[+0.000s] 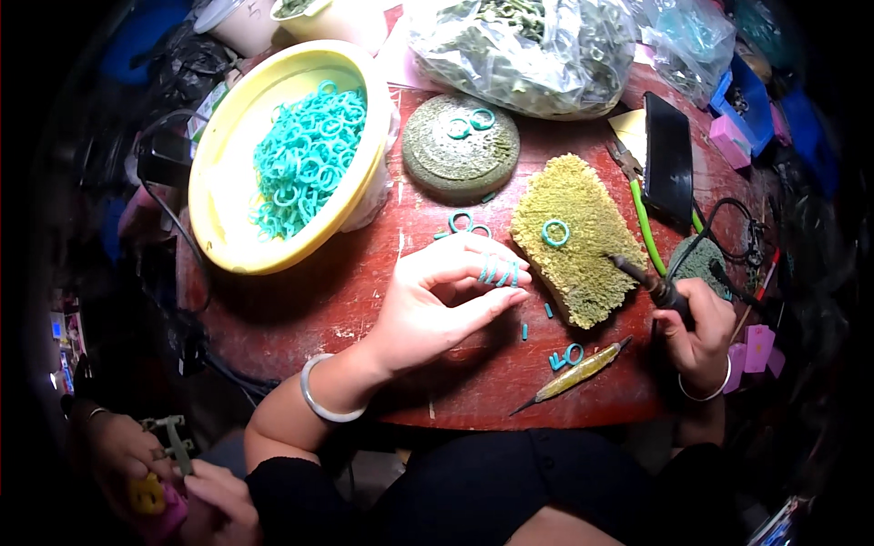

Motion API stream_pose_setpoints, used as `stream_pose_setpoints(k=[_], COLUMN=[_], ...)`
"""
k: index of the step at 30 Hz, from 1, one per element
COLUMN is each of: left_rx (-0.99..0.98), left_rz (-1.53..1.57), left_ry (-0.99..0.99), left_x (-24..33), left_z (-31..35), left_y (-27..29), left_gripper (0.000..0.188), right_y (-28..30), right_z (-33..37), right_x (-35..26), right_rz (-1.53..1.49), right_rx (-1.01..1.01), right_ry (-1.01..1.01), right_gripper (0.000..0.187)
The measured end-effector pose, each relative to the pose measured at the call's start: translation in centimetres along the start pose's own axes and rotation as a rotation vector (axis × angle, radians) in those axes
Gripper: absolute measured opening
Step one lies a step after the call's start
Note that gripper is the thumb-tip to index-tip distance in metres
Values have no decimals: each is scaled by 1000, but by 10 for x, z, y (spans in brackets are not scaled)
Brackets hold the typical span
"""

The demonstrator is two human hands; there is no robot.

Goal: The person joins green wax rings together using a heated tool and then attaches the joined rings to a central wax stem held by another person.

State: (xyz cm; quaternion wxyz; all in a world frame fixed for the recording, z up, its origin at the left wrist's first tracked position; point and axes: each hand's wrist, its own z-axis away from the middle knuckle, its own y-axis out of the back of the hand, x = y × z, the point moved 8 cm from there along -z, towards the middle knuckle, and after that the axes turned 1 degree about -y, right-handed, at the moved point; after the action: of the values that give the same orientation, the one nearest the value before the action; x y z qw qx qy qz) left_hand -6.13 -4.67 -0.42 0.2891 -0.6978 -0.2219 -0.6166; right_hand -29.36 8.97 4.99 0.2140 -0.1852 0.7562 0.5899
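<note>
My left hand [428, 296] is raised over the front of the red table, thumb brought up to the fingertips. Several thin teal rings [492, 271] sit around its fingers. In my right hand [699, 332] is a dark soldering iron [669, 296], its tip at the right side of a yellow-green, rough, sponge-like block [578, 218]. One teal ring [555, 233] lies on that block. Beyond my left hand are more loose rings [461, 221]. A pointed tool with a yellow handle [583, 371] rests near the table edge, beside another teal ring [573, 354] and small teal bits.
A yellow basin [214, 227] of teal rings stands at left. A round grey-green block [455, 164] carries two rings. Behind it is a plastic bag [537, 73]. Green-handled pliers [645, 227], a black phone [667, 155] and cords lie right. Another person's hands [218, 496] work lower left.
</note>
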Motion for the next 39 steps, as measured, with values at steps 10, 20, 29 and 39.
stream_pose_setpoints(k=[10,20,29,39], left_rx=[22,-151,-138,-161], left_rz=[-92,-61,50,-34], left_ry=[-49,92,97,25], left_x=[3,-9,-14,-11], left_z=[-3,-6,-5,-5], left_y=[3,-7,-6,-4], left_gripper=[23,17,12,12], right_y=[-12,-29,-35,-37], right_z=[1,-2,0,-1], right_x=[-16,-23,-22,-25], right_rz=[-31,-62,-36,6], right_rx=[42,-51,-79,-93], right_ry=[221,181,189,195], right_gripper=[29,26,27,28])
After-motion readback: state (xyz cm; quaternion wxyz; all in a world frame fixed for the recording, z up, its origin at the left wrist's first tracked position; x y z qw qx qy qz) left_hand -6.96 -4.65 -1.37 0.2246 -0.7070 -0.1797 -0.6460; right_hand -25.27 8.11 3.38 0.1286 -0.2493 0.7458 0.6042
